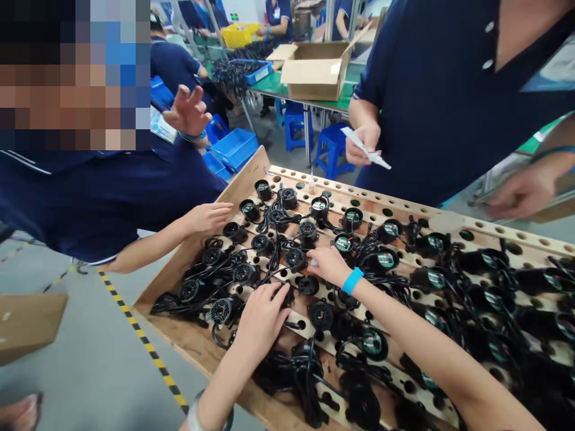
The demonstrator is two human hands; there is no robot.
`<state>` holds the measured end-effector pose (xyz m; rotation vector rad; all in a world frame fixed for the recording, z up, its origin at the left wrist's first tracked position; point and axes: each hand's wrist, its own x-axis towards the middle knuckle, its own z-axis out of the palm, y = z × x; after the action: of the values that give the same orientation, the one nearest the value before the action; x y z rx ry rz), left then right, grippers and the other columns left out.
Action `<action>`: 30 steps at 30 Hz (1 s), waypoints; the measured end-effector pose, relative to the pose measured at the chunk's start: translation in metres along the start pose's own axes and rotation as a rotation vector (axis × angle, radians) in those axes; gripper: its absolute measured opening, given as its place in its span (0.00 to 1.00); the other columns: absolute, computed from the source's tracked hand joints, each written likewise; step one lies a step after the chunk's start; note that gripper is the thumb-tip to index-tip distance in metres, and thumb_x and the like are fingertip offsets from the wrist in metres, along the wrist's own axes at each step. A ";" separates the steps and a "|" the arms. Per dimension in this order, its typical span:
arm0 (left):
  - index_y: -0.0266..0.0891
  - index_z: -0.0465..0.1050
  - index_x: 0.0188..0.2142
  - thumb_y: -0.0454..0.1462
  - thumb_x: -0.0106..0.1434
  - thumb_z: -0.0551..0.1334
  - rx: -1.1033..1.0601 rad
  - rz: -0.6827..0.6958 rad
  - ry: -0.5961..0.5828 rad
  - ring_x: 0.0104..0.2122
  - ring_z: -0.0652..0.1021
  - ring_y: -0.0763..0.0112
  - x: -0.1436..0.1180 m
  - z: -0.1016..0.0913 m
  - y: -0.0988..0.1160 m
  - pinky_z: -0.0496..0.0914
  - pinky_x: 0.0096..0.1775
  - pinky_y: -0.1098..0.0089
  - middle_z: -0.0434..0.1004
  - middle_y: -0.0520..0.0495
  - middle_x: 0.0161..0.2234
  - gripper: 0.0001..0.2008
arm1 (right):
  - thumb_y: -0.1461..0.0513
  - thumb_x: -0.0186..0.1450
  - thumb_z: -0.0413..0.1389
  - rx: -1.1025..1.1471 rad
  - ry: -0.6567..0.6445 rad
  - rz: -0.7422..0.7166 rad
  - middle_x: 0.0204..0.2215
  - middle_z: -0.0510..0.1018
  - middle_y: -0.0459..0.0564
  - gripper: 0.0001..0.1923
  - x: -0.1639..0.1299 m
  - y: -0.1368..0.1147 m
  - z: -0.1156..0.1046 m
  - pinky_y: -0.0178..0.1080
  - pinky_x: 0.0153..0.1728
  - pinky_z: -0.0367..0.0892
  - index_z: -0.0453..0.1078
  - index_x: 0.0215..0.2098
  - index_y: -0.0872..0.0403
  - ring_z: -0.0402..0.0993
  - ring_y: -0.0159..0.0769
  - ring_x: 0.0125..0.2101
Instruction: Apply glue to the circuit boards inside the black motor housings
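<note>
Where cables (pixel 269 263) tangle, co-worker's hand (pixel 209 216) nearby

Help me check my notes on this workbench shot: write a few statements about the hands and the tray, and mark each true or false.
1. The right hand wears a blue wristband. True.
2. The left hand rests palm down on the small black round fans with cables. True.
3. The fans lie in a blue plastic bin. False: they lie on a wooden tray drilled with round holes.
4. A co-worker's hand reaches onto the tray from the left. True.
5. The standing person in the dark blue shirt holds a fan. False: that person's hand holds a white strip of paper.
6. The open cardboard box sits on the wooden tray. False: it sits on a green-topped table behind.
</note>
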<state>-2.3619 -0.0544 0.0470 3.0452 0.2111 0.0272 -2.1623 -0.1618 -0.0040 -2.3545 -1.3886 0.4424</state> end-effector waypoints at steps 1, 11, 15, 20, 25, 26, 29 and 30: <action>0.35 0.68 0.52 0.33 0.60 0.63 -0.002 0.008 0.021 0.46 0.73 0.57 -0.006 0.000 -0.003 0.70 0.47 0.57 0.73 0.39 0.48 0.20 | 0.64 0.59 0.60 0.014 -0.001 0.003 0.34 0.80 0.56 0.05 0.002 0.001 0.002 0.42 0.41 0.63 0.73 0.35 0.56 0.75 0.45 0.40; 0.37 0.72 0.42 0.32 0.61 0.60 -0.104 0.147 -0.090 0.36 0.75 0.63 -0.015 -0.008 0.077 0.73 0.38 0.63 0.74 0.45 0.36 0.09 | 0.56 0.67 0.51 0.314 0.266 0.142 0.35 0.76 0.46 0.08 -0.115 -0.014 -0.078 0.33 0.35 0.64 0.66 0.39 0.52 0.72 0.31 0.32; 0.35 0.72 0.39 0.26 0.60 0.58 0.004 0.130 -0.386 0.36 0.76 0.63 -0.002 0.009 0.133 0.73 0.34 0.67 0.74 0.44 0.34 0.08 | 0.55 0.69 0.46 0.547 0.227 0.313 0.30 0.73 0.46 0.10 -0.208 -0.015 -0.081 0.33 0.29 0.64 0.64 0.37 0.51 0.68 0.31 0.27; 0.34 0.69 0.43 0.27 0.63 0.55 0.020 0.052 -0.446 0.40 0.75 0.59 0.004 0.029 0.156 0.72 0.36 0.64 0.73 0.42 0.38 0.10 | 0.52 0.70 0.41 0.820 0.129 0.491 0.33 0.71 0.48 0.14 -0.280 -0.010 -0.041 0.36 0.33 0.68 0.62 0.37 0.51 0.69 0.33 0.31; 0.36 0.66 0.48 0.34 0.61 0.61 -0.057 0.024 -0.376 0.41 0.74 0.59 -0.003 0.031 0.152 0.72 0.41 0.62 0.73 0.43 0.41 0.15 | 0.52 0.70 0.42 0.944 0.039 0.482 0.35 0.69 0.49 0.13 -0.310 -0.003 -0.022 0.39 0.38 0.68 0.62 0.41 0.50 0.68 0.35 0.34; 0.36 0.65 0.49 0.33 0.61 0.61 -0.062 0.012 -0.360 0.42 0.74 0.59 -0.006 0.031 0.151 0.72 0.42 0.62 0.73 0.43 0.41 0.16 | 0.53 0.70 0.43 0.929 0.017 0.455 0.36 0.69 0.49 0.12 -0.313 0.000 -0.022 0.39 0.38 0.67 0.62 0.42 0.50 0.67 0.35 0.35; 0.37 0.65 0.51 0.32 0.61 0.60 -0.083 -0.011 -0.249 0.43 0.74 0.60 -0.015 0.031 0.149 0.72 0.43 0.62 0.73 0.43 0.43 0.17 | 0.55 0.69 0.45 0.849 -0.017 0.366 0.42 0.68 0.51 0.10 -0.317 0.012 -0.022 0.41 0.44 0.66 0.61 0.46 0.48 0.67 0.37 0.42; 0.37 0.65 0.50 0.32 0.62 0.60 -0.103 -0.009 -0.191 0.43 0.74 0.60 -0.019 0.030 0.148 0.72 0.44 0.62 0.72 0.43 0.44 0.16 | 0.55 0.69 0.45 0.821 -0.019 0.349 0.45 0.68 0.52 0.12 -0.316 0.017 -0.023 0.42 0.47 0.65 0.60 0.49 0.48 0.67 0.38 0.44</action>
<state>-2.3599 -0.2060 0.0298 2.9203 0.2021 -0.2442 -2.2866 -0.4517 0.0335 -1.8691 -0.5952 0.9225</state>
